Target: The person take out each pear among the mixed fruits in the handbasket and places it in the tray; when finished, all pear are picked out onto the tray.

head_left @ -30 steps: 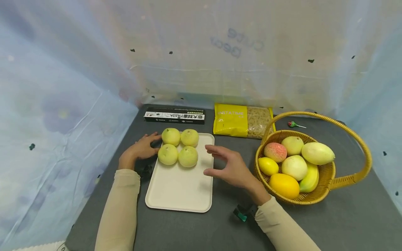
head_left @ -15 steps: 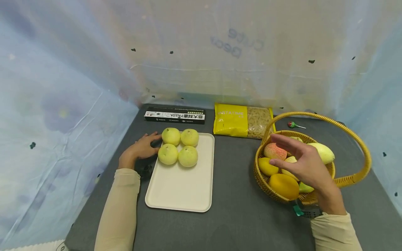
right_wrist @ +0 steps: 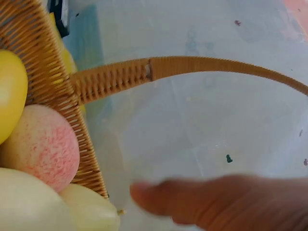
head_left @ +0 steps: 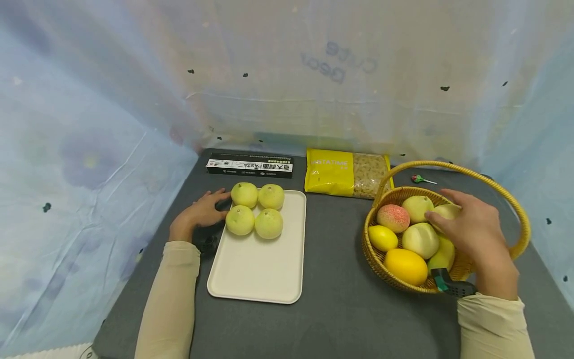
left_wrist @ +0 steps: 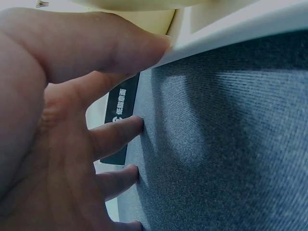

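My left hand [head_left: 204, 209] rests at the left edge of a white tray [head_left: 260, 279]. In the left wrist view its thumb [left_wrist: 115, 45] touches the rim, with the other fingers spread below. Several round, yellow-green, pear-like fruits [head_left: 268, 224] sit grouped on the tray's far half, beside that hand. Over the right side of a wicker basket [head_left: 374, 264], my right hand [head_left: 477, 224] reaches around a pale, elongated fruit [head_left: 448, 211], its thumb and fingers apart. Whether it touches the fruit is unclear. The right wrist view shows one blurred digit [right_wrist: 192, 195].
The basket also holds a peach [head_left: 393, 218], a lemon [head_left: 382, 238], an orange-yellow fruit [head_left: 405, 267] and other pale fruits. Its tall handle [head_left: 498, 187] arches over the right side. Behind lie a black pasta box [head_left: 249, 165], a yellow pasta bag [head_left: 332, 172] and a lollipop [head_left: 418, 178].
My right hand has moved right from beside the tray, across the basket's fruits, to the pale elongated fruit. The left hand, the tray and its fruits have stayed in place.
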Demonstrator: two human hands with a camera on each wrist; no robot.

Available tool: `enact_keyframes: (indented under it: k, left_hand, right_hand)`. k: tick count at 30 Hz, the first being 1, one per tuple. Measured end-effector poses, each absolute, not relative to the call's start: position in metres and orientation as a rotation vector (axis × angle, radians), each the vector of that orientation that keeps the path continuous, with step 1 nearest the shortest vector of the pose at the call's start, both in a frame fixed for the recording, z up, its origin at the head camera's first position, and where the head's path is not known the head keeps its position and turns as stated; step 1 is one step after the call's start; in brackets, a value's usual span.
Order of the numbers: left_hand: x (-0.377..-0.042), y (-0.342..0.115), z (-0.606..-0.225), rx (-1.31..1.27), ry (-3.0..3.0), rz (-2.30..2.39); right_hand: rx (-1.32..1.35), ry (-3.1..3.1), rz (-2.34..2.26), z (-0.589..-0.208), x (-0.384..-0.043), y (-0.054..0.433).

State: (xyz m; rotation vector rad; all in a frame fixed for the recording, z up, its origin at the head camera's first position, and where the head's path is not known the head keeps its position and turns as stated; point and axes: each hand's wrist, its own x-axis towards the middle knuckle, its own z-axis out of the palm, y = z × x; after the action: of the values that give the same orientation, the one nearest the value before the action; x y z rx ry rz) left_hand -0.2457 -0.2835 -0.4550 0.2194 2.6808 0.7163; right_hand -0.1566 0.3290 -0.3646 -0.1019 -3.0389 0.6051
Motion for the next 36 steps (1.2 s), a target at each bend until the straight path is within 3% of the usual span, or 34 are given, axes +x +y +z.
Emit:
enact_keyframes:
  k: [11, 25, 36]
  left_hand:
    - [-0.250, -0.282, -0.457, 0.230, 2.683, 0.733]
    - [-0.250, -0.282, -0.457, 0.227, 2.678, 0.735]
    - [-0.248, -0.286, -0.459, 0.213, 2.670, 0.746]
  right_hand:
    - [-0.278, -3.183, 0.533, -0.375, -0.161, 0.348]
    - [-0.416, -3.086, 0.587, -0.377, -0.155, 0.337]
    - [-0.165, -3.031, 0.687, -0.389, -0.150, 0.331]
